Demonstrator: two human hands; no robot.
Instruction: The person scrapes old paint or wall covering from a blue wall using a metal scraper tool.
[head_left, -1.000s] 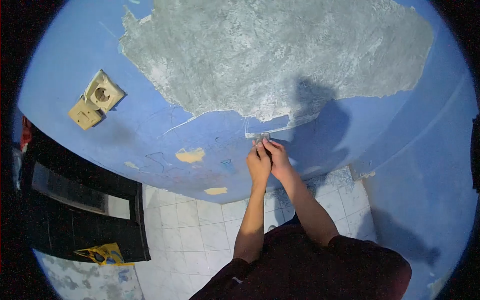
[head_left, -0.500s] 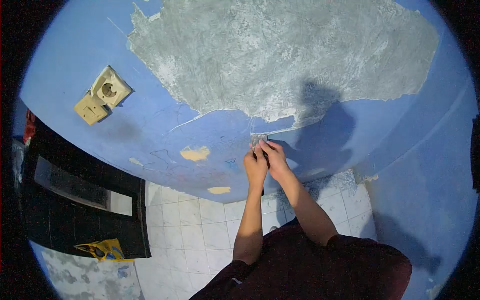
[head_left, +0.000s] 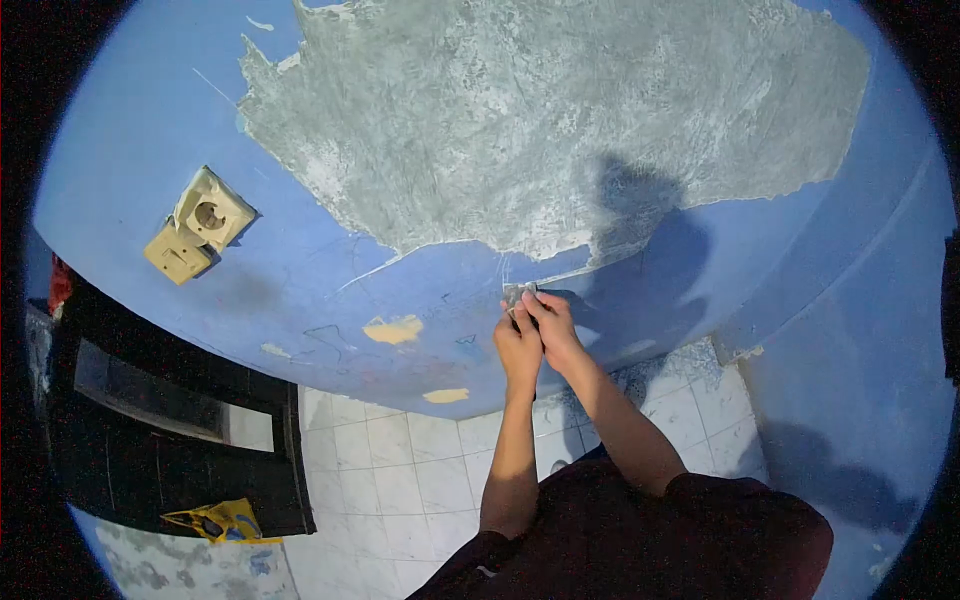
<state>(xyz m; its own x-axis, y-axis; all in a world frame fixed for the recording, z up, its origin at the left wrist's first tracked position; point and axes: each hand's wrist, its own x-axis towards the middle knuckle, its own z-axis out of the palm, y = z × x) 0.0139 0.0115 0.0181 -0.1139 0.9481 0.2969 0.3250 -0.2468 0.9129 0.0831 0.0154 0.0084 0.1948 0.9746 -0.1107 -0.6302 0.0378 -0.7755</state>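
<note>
My left hand (head_left: 518, 345) and my right hand (head_left: 556, 325) are close together at the blue wall, both closed around a scraper. The scraper's flat grey metal blade (head_left: 514, 292) shows above my fingertips and lies against the blue paint (head_left: 430, 275). My hands hide most of its handle. Just above the blade runs the ragged lower edge of a large bare grey plaster patch (head_left: 560, 130). Thin white scratch lines mark the paint between the blade and that edge.
A cream wall socket with a switch (head_left: 212, 216) is at the left. Below it is a dark door (head_left: 140, 420) with a yellow bag (head_left: 228, 520) nearby. White tiles (head_left: 400, 450) cover the floor. Another blue wall (head_left: 860, 350) stands at the right.
The view has tilted slightly, so the wall and socket sit lower in the picture. Both hands keep hold of the scraper at about the same spot below the plaster edge.
</note>
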